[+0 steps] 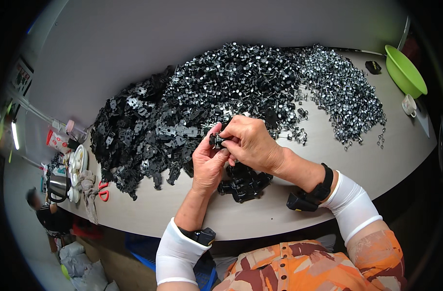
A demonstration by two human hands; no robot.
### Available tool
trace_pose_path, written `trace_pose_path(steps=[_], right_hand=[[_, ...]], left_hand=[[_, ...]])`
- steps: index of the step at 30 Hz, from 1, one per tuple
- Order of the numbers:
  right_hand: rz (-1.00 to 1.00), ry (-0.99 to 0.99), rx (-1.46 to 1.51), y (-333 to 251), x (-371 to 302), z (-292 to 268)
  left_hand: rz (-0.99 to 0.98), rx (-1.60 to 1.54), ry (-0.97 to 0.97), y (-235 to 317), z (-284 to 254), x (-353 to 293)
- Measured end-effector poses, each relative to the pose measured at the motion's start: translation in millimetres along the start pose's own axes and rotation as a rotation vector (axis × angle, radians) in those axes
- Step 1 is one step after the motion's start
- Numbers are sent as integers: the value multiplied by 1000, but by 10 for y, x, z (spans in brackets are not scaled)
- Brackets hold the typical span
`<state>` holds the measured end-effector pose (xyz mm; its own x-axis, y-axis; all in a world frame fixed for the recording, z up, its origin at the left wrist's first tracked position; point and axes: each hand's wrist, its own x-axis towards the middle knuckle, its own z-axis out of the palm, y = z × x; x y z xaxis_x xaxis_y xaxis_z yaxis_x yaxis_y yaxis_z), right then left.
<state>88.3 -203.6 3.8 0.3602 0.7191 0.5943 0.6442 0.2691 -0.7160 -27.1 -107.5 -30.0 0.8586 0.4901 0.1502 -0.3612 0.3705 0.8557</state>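
My left hand (207, 164) and my right hand (254, 142) meet above the table in front of the piles. Fingers of both hands pinch a small black plastic part (214, 141) with a shiny metal bit on it; the fingertips hide some of it. Just below my hands lies a small heap of black assembled parts (245, 184). Beyond my left hand spreads a large pile of flat black plastic pieces (134, 123). It runs into a mound of black pieces with silver round ends (231, 72). Loose silver round-headed pins (350, 92) are heaped farther right.
A green basin (405, 72) and a white cup (409, 105) stand at the right edge. Red-handled scissors (103, 191), a cloth (88, 191) and a metal kettle (58, 186) are on the left. Another person (52, 216) is at the far left, near plastic bags (78, 262).
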Motion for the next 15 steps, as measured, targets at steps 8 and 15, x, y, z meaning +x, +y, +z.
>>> trace_pose_path(steps=[8, 15], right_hand=[[-29, -46, -190, -100, 7, -35], [-75, -52, -199, -88, -45, 2]], left_hand=[[62, 172, -40, 9, 3, -21], [171, 405, 23, 14, 53, -63]])
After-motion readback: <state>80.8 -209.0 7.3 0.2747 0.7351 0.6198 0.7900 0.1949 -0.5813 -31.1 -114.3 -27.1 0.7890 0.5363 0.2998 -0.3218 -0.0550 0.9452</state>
